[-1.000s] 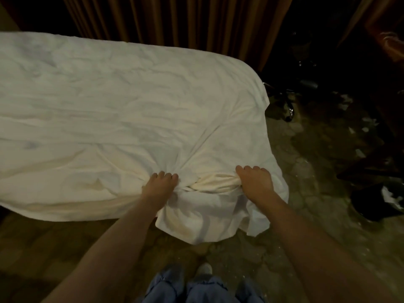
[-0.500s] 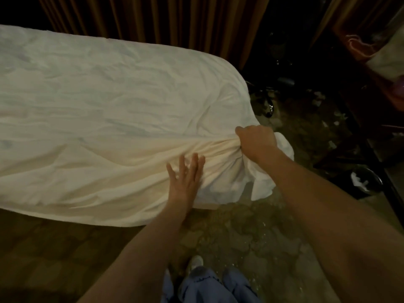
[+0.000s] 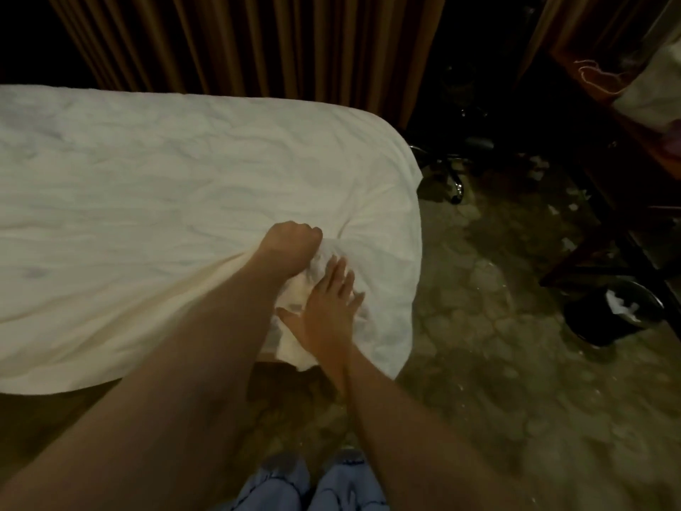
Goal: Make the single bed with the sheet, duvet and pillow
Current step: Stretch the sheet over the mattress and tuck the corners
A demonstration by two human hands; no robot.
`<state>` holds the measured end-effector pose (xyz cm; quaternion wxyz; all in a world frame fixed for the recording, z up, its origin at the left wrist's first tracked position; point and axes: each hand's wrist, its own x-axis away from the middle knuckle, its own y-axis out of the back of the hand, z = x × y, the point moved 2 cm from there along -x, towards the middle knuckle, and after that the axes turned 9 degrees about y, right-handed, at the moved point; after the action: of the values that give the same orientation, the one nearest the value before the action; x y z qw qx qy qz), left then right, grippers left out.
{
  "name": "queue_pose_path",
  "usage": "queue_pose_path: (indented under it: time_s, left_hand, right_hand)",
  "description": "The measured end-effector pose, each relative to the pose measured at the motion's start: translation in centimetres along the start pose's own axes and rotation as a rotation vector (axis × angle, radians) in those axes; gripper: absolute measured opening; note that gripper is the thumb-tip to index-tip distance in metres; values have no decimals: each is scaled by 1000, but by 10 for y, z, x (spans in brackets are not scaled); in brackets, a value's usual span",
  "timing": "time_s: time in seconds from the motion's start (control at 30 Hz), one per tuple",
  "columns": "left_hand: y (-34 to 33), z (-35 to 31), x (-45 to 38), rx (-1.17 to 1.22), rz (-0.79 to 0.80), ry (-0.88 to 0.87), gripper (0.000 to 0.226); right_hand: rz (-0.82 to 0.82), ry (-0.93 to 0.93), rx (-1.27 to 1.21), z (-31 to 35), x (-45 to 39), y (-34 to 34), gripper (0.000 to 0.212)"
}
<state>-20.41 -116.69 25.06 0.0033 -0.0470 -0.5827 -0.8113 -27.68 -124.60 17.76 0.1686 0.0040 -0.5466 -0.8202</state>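
Note:
A wrinkled white sheet [image 3: 166,197] covers the single bed, whose rounded near-right corner is in front of me. My left hand [image 3: 291,239] is closed in a fist on a bunch of the sheet just in from that corner, and folds radiate from the grip. My right hand [image 3: 326,307] lies open and flat on the gathered cloth below the fist, fingers spread. A loose flap of sheet hangs under my right hand over the bed's side. No duvet or pillow is in view.
Brown curtains [image 3: 258,49] hang behind the bed. A chair's wheeled base [image 3: 455,182] stands just past the corner. At the right are a dark wooden desk [image 3: 622,149] and a black bin [image 3: 611,319] holding white paper. The patterned floor [image 3: 479,344] has scattered scraps.
My right hand has let go of the bunched sheet and now lies flat on it. My left hand, open half a second ago, has taken hold of the bunch near the corner.

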Motion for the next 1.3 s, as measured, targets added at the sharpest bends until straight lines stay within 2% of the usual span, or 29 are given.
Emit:
queue_pose_path:
  time_s: [0.1, 0.2, 0.27, 0.3, 0.37, 0.43, 0.5, 0.57, 0.6, 0.63, 0.67, 0.77, 0.97, 1.13, 1.3]
  left_hand:
    - [5, 5, 4, 6, 64, 39, 26]
    - [10, 23, 10, 104, 113, 140, 30]
    - [3, 27, 16, 186, 142, 150, 35]
    - [-1, 24, 20, 223, 132, 125, 39]
    - [-9, 16, 23, 203, 102, 50, 51]
    - [-19, 8, 18, 142, 76, 11, 60]
    - [-29, -2, 15, 72, 59, 16, 59]
    - [-28, -13, 11, 37, -20, 98, 54]
    - [-24, -15, 10, 29, -109, 136, 46]
    - [-24, -16, 7, 41, -131, 176, 37]
    - [-26, -15, 3, 82, -71, 222, 29]
    - [-48, -16, -6, 81, 30, 213, 28]
    - [-34, -20, -23, 177, -11, 157, 25]
    - [8, -10, -66, 100, -133, 139, 28]
    - [14, -3, -101, 68, -173, 151, 26]
  right_hand:
    - [-100, -120, -87, 29, -18, -14, 114]
    - [-216, -152, -180, 14, -45, 3, 92]
    - [-419, 27, 74, -6, -57, 20, 61]
    - [-432, 119, 232, -18, -62, 25, 53]
    - [-315, 219, 429, -39, -69, 45, 49]
    - [-204, 185, 527, -58, -70, 71, 50]
    - [-149, 157, 576, -73, -70, 94, 47]
    - [-103, 198, 618, -82, -67, 105, 41]
    - [-96, 215, 625, -86, -65, 109, 38]
    - [-97, 223, 628, -89, -62, 112, 36]
    - [-106, 224, 630, -92, -59, 115, 34]
    - [-79, 221, 643, -105, -50, 120, 27]
    - [-103, 179, 633, -124, -51, 136, 25]
    - [-240, 156, 602, -129, -77, 175, 24]
    - [-233, 187, 643, -135, -106, 186, 25]
